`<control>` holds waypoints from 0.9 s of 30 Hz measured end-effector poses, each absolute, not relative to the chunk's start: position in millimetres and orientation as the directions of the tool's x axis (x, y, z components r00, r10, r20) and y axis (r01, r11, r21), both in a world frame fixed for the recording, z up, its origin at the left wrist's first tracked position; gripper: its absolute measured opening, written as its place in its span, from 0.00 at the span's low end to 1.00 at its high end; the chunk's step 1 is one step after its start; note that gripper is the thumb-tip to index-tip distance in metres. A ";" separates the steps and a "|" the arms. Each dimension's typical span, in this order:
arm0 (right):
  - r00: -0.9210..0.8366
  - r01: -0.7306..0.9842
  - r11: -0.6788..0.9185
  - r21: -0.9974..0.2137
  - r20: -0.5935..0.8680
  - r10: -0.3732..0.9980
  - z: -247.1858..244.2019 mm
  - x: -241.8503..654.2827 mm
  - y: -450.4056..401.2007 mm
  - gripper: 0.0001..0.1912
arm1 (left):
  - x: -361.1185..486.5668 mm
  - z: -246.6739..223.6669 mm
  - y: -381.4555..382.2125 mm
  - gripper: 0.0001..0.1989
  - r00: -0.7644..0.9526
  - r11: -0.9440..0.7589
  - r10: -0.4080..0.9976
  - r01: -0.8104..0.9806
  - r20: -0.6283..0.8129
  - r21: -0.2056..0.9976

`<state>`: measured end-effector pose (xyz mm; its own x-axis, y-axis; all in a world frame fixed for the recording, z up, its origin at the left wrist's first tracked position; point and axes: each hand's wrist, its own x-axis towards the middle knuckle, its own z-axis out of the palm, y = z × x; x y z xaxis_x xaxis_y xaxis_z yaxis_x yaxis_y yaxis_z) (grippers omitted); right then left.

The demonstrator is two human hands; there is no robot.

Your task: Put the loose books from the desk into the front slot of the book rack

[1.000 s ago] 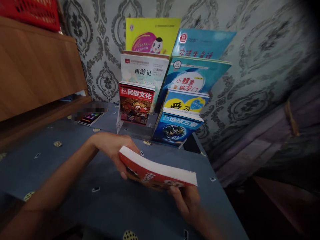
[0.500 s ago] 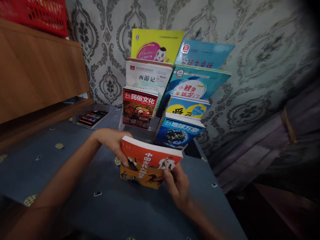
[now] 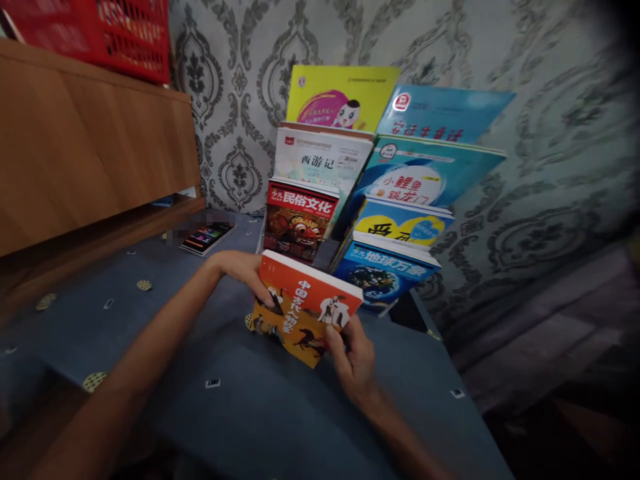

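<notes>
In my head view, I have a thick orange book up in front of me, its picture side facing me. My left hand has a firm grip on its upper left side, thumb on the front, and my right hand grips the lower right side. The book is tipped, above the tabletop and in front of the clear stand; I can't tell if they touch. I think any move from here needs both hands to hold on evenly, and care near the red book and the blue book. My book is a fat box shape, with a smooth cover and white page edges. The stand looks like hard plastic. The green book at the back looks thin and flat, and the wooden cupboard has stripy grain.
</notes>
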<state>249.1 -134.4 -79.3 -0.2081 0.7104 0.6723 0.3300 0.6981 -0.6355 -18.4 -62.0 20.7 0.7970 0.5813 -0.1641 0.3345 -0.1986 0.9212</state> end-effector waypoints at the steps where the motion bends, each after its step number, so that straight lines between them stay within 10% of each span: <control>1: -0.205 0.318 0.697 -0.643 0.671 0.712 -79.8 249.2 -133.8 0.03 | -18.0 19.8 -60.9 0.31 0.797 -0.185 0.578 0.338 -0.176 0.923; 27: -0.191 0.178 0.578 -0.796 0.549 0.814 -73.4 242.0 -126.1 0.13 | -41.3 24.1 -51.2 0.20 0.787 -0.197 0.583 0.377 -0.201 0.905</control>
<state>242.0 -126.1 -73.4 -0.1912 0.8139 0.5487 0.1779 0.5785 -0.7961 -41.3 -51.2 24.1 0.7874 0.5829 -0.2007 0.3766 -0.1969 0.9052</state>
